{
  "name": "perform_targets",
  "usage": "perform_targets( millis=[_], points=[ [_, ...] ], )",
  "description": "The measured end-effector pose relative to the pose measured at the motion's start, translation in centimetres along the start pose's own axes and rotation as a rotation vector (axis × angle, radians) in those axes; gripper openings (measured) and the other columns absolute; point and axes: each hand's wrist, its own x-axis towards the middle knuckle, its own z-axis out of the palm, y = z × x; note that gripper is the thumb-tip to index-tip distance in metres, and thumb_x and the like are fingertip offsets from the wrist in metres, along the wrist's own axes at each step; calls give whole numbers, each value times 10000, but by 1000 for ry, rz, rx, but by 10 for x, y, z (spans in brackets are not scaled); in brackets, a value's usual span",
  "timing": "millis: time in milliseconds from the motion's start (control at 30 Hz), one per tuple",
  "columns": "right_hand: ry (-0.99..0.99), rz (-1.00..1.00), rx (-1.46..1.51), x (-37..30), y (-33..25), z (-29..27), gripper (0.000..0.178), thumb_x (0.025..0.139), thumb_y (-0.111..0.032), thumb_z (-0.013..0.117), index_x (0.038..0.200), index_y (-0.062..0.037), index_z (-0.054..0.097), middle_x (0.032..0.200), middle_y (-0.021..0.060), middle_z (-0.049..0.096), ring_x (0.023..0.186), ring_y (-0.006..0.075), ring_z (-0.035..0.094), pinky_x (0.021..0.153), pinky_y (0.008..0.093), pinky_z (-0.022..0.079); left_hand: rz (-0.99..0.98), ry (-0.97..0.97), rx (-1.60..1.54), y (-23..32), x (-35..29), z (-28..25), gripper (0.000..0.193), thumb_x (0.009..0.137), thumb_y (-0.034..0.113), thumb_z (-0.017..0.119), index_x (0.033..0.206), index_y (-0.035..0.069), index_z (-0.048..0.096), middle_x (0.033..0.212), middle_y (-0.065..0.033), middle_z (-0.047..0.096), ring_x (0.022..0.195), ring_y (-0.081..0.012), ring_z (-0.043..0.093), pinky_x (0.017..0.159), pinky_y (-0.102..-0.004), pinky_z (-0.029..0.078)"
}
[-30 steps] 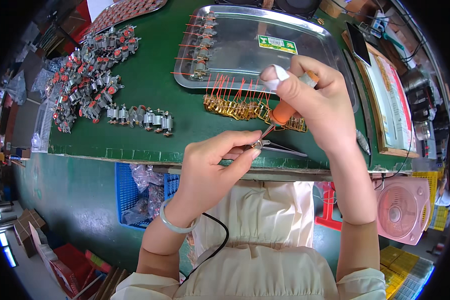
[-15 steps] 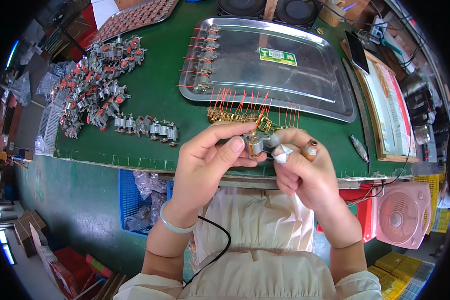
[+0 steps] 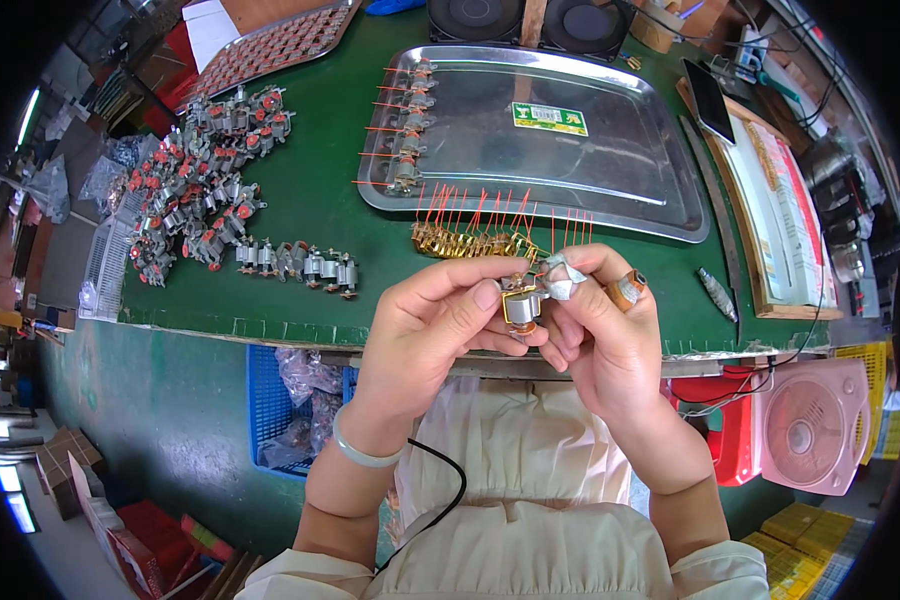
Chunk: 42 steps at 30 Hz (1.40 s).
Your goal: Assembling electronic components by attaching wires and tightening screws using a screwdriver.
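My left hand [image 3: 425, 325] holds a small silver motor-like part [image 3: 523, 307] between thumb and fingers, above the near edge of the bench. A gold-coloured metal bracket shows along its left side. Against the part's right side, my right hand [image 3: 610, 315] is closed in a pinch; what its fingertips hold is hidden, though a bit of red wire shows beside them. White wrap covers the right thumb tip, and a tan band circles a finger. Just beyond both hands stands a row of brass brackets [image 3: 465, 242] with upright red wires.
A steel tray [image 3: 570, 170] holds a column of wired silver parts [image 3: 410, 130] at its left. Leftward lie a heap of similar parts [image 3: 195, 185] and a short row [image 3: 295, 262]. A knife-like blade [image 3: 710, 190], phone [image 3: 710, 100] and framed board [image 3: 770, 210] are at right.
The motor-like part has turned in my left hand, showing its silver side and gold bracket. My right hand has moved left against it, its fingertips coming up to the part's top.
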Motion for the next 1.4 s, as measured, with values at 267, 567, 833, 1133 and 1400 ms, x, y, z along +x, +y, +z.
perform_targets(
  millis=[267, 567, 833, 1133, 1400],
  points=[
    [79, 40, -106, -5, -9, -7, 185, 824, -88, 542, 963, 19, 485, 562, 11, 439, 428, 68, 388, 372, 226, 334, 23, 27, 26, 1, -1, 0, 285, 901, 106, 424, 1129, -61, 455, 912, -172, 598, 802, -288, 630, 663, -306, 553],
    [-56, -367, -571, -12, 21, 0, 209, 745, 72, 549, 926, 3, 471, 603, -49, 396, 527, 5, 318, 493, 155, 322, 219, 144, 47, -4, -2, 16, 165, 864, 59, 506, 995, -41, 493, 907, -119, 594, 793, -167, 607, 684, -267, 519],
    [-21, -601, -690, -2, 27, 5, 200, 732, 75, 509, 918, 8, 476, 599, -22, 441, 516, 16, 353, 456, 169, 317, 568, 439, 373, -21, -3, 30, 127, 828, 16, 546, 943, -33, 526, 921, -93, 551, 753, -101, 537, 645, -205, 447],
    [-102, 2, -327, -2, -3, 5, 185, 766, 46, 501, 948, 16, 498, 641, -6, 480, 535, 22, 388, 465, 171, 313, 523, 445, 398, -19, -3, 23, 123, 826, 22, 550, 939, -25, 532, 904, -72, 561, 769, -91, 507, 681, -212, 420],
    [-36, -827, -1127, 1, 11, 3, 225, 717, 35, 627, 905, 1, 507, 681, 73, 538, 514, 132, 486, 434, 270, 394, 491, 431, 257, -19, -2, 24, 127, 833, 32, 549, 945, -25, 529, 908, -64, 561, 800, -87, 508, 724, -221, 410]
  ],
)
